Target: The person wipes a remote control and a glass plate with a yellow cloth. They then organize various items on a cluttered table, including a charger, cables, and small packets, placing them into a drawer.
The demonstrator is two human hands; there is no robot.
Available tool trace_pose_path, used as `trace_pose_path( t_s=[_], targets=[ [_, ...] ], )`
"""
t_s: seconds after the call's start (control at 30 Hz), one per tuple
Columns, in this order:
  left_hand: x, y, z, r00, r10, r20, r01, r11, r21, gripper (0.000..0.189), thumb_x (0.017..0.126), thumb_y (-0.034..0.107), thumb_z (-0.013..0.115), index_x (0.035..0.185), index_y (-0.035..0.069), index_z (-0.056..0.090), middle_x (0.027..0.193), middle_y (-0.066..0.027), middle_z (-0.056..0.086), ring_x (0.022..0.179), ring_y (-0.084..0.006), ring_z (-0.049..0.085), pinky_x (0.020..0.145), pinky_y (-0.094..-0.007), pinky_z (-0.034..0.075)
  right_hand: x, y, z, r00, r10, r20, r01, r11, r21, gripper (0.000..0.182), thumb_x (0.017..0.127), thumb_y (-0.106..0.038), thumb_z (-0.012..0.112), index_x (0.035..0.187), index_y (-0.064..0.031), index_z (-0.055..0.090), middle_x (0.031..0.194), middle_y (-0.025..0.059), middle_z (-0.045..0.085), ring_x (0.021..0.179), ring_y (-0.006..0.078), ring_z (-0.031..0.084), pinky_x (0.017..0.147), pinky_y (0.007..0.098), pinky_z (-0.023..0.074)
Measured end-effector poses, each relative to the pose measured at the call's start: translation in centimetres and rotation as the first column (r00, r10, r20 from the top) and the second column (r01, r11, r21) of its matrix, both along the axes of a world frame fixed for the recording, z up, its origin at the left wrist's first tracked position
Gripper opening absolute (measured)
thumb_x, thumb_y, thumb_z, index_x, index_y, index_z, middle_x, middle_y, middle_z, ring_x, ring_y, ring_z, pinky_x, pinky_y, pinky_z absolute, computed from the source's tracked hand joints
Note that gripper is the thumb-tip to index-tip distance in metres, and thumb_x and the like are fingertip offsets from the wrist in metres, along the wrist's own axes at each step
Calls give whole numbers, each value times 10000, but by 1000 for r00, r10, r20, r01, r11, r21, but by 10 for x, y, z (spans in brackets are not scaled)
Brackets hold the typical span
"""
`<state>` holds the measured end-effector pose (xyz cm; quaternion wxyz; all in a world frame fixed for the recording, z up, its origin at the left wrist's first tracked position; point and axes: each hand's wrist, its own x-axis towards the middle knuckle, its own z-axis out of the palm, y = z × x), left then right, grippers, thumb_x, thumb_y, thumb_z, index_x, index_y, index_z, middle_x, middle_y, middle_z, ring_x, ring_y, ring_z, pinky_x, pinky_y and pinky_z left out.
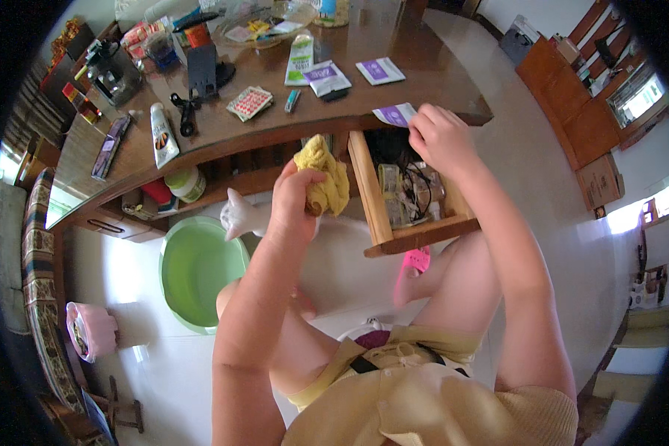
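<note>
My left hand (298, 192) grips a crumpled yellow cloth (328, 178) in front of the table's edge. My right hand (443, 136) pinches one end of a white and purple packet (394, 114) at the table's front edge, above an open wooden drawer (373, 195). Cables (415, 189) and small packages lie in the drawer. Two similar packets, one (380, 71) flat and one (327, 78) against a white and green tube (301, 58), rest on the dark wooden table (423, 50). Near them are a small teal and white item (292, 101) and some patterned cards (251, 103).
A white cat (242, 214) stands beside a green basin (200, 279) on the floor, left of my legs. A pink bin (92, 331) is farther left. On the table's left are a glass pot (111, 75), a black stand (203, 72) and another tube (163, 136).
</note>
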<state>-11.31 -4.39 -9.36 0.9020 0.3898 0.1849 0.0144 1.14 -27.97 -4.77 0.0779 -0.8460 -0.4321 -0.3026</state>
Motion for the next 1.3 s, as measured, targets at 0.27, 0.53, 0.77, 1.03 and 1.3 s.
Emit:
trace_pose_path(
  t_s=[0.27, 0.53, 0.77, 1.03, 1.3],
  targets=[
    [0, -10, -1, 998, -52, -27, 51, 998, -34, 410, 776, -56, 490, 1174, 34, 524, 1061, -122, 639, 967, -264, 636, 838, -398, 534, -39, -45, -68, 862, -175, -475, -100, 861, -499, 160, 763, -169, 690, 877, -62, 654, 884, 130, 632, 818, 289, 633, 710, 412, 512],
    [1, -8, 7, 998, -12, -63, 10, 1000, -25, 430, 760, -56, 521, 1181, 28, 538, 1078, -113, 629, 996, -264, 626, 859, -399, 528, 26, 34, 16, 811, 101, -576, 19, 980, 199, 246, 877, -278, 623, 996, -67, 667, 984, 143, 670, 905, 308, 641, 804, 394, 507],
    [13, -8, -1, 998, -63, -13, 62, 997, -49, 421, 776, -43, 512, 1189, 41, 512, 1107, -131, 604, 1024, -304, 613, 898, -441, 513, 166, 61, -14, 839, -283, -464, 317, 948, -5, 576, 847, -349, 646, 1362, -151, 484, 1359, 124, 503, 1239, 343, 473, 1050, 429, 391],
    [10, 3, 4, 999, 3, -45, -4, 1000, -26, 412, 763, -35, 514, 1166, 53, 536, 1056, -88, 624, 982, -237, 620, 847, -386, 519, 99, 33, 4, 732, -144, -665, 220, 975, 31, 395, 791, -371, 715, 984, -34, 643, 932, 153, 684, 900, 290, 657, 788, 383, 498],
    [7, -10, 7, 997, -44, -57, 41, 998, -55, 399, 768, -36, 519, 1152, 70, 541, 1057, -72, 604, 972, -221, 609, 830, -380, 523, -11, -32, -53, 561, -136, -817, 165, 985, -51, 173, 885, -217, 640, 918, -48, 657, 860, 117, 695, 763, 210, 664, 672, 331, 502]
  ],
)
